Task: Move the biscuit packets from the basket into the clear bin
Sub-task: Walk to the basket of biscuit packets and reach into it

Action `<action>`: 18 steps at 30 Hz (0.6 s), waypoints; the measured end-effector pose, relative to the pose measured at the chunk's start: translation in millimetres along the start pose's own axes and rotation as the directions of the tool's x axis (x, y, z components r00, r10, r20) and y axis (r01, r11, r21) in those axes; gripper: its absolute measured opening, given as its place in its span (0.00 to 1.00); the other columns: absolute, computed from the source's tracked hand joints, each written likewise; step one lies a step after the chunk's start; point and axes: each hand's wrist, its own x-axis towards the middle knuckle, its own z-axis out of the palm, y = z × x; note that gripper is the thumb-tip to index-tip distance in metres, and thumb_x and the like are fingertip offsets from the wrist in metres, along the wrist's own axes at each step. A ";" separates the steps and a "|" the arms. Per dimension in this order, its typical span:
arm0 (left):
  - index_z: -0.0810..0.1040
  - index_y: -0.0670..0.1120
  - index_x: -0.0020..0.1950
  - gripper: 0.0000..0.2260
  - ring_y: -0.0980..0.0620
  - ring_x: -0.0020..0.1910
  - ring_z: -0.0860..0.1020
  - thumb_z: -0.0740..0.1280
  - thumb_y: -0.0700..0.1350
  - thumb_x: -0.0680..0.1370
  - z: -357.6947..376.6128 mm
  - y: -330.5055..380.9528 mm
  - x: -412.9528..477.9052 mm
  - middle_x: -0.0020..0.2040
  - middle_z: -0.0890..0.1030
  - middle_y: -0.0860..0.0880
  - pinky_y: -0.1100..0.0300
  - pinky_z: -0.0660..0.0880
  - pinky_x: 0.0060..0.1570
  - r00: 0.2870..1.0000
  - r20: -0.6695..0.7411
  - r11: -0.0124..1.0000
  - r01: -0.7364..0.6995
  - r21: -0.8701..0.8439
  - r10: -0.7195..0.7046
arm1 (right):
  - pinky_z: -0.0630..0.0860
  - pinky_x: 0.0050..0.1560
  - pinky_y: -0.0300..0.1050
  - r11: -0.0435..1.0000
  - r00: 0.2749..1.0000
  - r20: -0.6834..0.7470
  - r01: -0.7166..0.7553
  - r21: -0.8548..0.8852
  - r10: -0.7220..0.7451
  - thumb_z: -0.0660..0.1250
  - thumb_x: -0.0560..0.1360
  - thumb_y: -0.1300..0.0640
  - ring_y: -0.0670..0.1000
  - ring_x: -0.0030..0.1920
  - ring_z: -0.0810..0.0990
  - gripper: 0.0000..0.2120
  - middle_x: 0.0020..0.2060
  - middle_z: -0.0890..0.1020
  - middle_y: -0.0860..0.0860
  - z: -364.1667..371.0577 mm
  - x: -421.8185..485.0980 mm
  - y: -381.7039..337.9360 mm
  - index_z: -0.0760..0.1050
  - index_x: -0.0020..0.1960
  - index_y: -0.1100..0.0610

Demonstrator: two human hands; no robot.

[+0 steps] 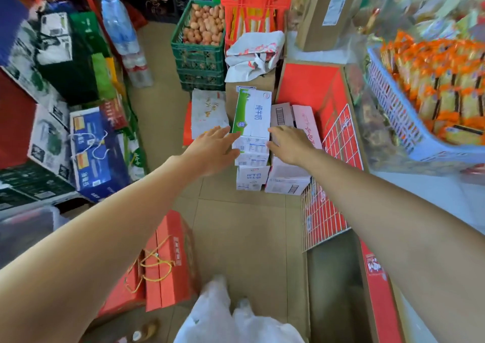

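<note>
Flanking a milk carton at twelve o'clock with left hand and right hand, holding fingers straight and pressed together, gripping nothing; touching it or not, hard telling. Risking tipping the stacked cartons by squeezing only the top box. Risking drifting off task too: finding the biscuit packets lying at two o'clock in the basket, well apart from both hands. Noting glossy, crinkly orange wrappers, a rigid lilac plastic lattice and smooth printed cardboard. Possibly spotting the clear bin at eight o'clock, blurred and translucent.
</note>
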 end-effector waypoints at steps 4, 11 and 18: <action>0.51 0.53 0.79 0.25 0.47 0.78 0.50 0.52 0.54 0.83 -17.4 -20.7 57.4 0.79 0.52 0.47 0.51 0.51 0.73 0.999 0.005 0.999 -0.046 0.012 0.046 | 0.68 0.62 0.53 1.000 1.000 -0.010 -0.020 0.012 0.020 0.56 0.81 0.49 0.60 0.67 0.70 0.23 0.68 0.71 0.58 -6.7 46.9 11.0 0.64 0.73 0.58; 0.52 0.52 0.79 0.25 0.47 0.78 0.49 0.52 0.54 0.83 -55.3 -57.6 165.3 0.79 0.52 0.48 0.46 0.54 0.74 0.987 0.018 0.985 -0.159 0.066 0.158 | 0.66 0.57 0.51 0.994 0.993 -0.064 -0.101 0.038 0.104 0.57 0.81 0.51 0.60 0.64 0.70 0.20 0.64 0.74 0.59 -28.1 141.0 34.1 0.68 0.68 0.60; 0.53 0.51 0.79 0.24 0.46 0.77 0.52 0.53 0.53 0.83 -90.7 -44.7 257.3 0.79 0.53 0.47 0.48 0.55 0.73 0.943 0.036 0.938 -0.333 0.098 0.331 | 0.67 0.64 0.52 0.970 0.962 -0.144 -0.214 0.119 0.230 0.58 0.81 0.52 0.58 0.67 0.70 0.21 0.68 0.72 0.58 -65.2 184.1 78.3 0.65 0.72 0.57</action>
